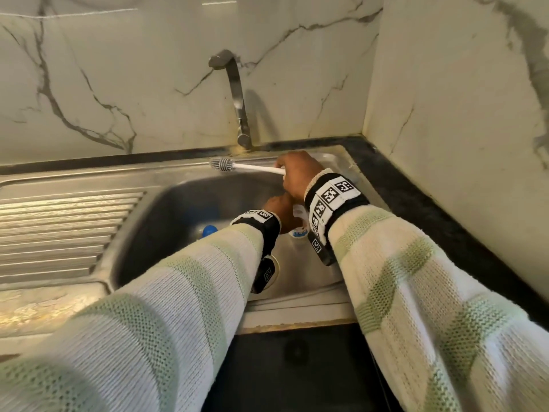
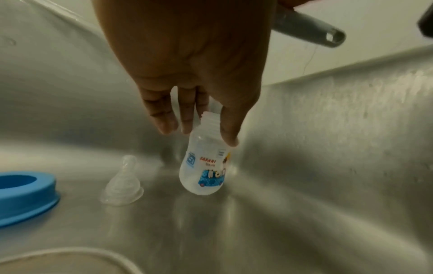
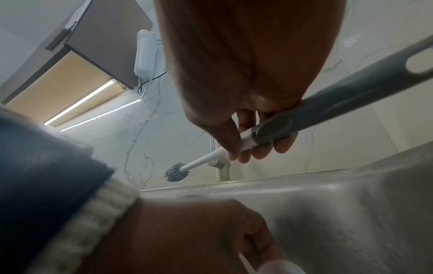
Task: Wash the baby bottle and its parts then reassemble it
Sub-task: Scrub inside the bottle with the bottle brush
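Note:
My left hand (image 2: pixel 207 136) pinches the threaded neck of the clear baby bottle (image 2: pixel 203 170), which has a blue car print. The bottle is open-topped and tilts, its base down near the sink floor (image 2: pixel 304 204). The clear silicone nipple (image 2: pixel 123 187) stands on the floor to its left, and the blue screw ring (image 2: pixel 23 196) lies further left. My right hand (image 3: pixel 248 148) grips a bottle brush (image 3: pixel 304 118) by its grey handle. Its grey bristle head (image 1: pixel 222 164) points left above the sink's back rim, clear of the bottle (image 1: pixel 298 231).
The steel faucet (image 1: pixel 237 96) rises behind the basin against the marble wall. A ribbed drainboard (image 1: pixel 65 230) lies to the left of the basin. A dark counter edge (image 1: pixel 416 203) runs along the right. A pale round rim (image 2: pixel 70 257) sits at the basin's near side.

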Action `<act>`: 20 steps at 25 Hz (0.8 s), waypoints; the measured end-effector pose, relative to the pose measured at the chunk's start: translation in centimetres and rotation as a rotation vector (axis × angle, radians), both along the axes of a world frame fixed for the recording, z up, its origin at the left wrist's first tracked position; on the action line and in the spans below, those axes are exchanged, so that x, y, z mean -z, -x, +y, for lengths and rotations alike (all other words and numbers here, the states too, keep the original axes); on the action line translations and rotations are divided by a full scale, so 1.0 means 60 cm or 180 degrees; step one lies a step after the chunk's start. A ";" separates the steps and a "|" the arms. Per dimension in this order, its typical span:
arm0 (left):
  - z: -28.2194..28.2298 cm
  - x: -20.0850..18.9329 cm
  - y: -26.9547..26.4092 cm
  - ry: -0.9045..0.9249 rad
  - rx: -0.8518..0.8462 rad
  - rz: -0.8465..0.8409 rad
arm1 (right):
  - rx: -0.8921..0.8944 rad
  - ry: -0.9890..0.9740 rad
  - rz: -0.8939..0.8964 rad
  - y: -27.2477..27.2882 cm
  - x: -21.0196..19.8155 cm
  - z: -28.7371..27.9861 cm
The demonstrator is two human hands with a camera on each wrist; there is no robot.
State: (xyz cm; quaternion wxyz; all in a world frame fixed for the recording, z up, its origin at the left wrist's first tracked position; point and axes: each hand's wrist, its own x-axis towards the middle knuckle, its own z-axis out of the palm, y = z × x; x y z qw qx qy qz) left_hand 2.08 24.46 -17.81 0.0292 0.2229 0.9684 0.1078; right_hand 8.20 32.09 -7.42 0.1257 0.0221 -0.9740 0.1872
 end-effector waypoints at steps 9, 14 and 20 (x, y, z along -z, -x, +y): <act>-0.164 -0.125 -0.008 -0.2574 -0.0873 -0.0388 | 0.0012 0.0407 0.0483 -0.012 -0.020 -0.004; -0.282 -0.144 -0.038 -0.2727 -0.1352 0.0036 | -0.0203 0.0338 0.0372 -0.020 -0.019 -0.012; -0.324 -0.139 -0.051 -0.3325 -0.1769 0.0404 | -0.0314 0.0284 0.0257 -0.025 -0.007 -0.005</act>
